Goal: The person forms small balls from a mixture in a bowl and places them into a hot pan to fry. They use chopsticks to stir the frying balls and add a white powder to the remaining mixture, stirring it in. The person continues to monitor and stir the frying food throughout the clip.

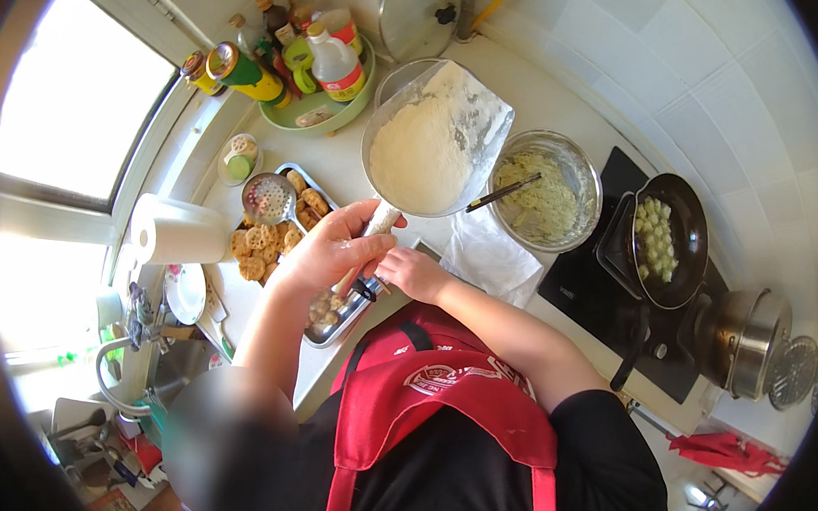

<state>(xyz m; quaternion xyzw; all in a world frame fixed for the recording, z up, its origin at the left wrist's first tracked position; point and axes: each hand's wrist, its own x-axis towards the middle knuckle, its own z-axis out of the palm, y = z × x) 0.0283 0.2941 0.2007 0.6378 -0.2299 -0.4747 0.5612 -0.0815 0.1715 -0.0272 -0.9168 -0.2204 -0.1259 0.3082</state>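
Observation:
My left hand (pixel 340 241) grips the whitish, flour-dusted handle of a clear plastic scoop (pixel 492 121). Pale flour (pixel 421 159) fills much of the scoop, which hangs over the counter with a round bowl's rim (pixel 399 74) partly visible behind it. My right hand (pixel 415 273) is just below the handle, close to the near tray; its fingertips are partly hidden, so whether it holds anything is unclear. Right of the scoop stands a steel bowl (pixel 589 195) of lumpy yellow-green batter (pixel 540 193). Dark chopsticks (pixel 502 192) lean across its rim.
Fried lotus root slices (pixel 257 244) and a perforated skimmer (pixel 270 198) lie in a metal tray. A smaller tray (pixel 328 338) holds round pieces. On the black cooktop (pixel 581 278), a pan (pixel 687 235) contains pale green pieces. Paper towels (pixel 181 233) and a green bottle basin (pixel 340 120) stand left.

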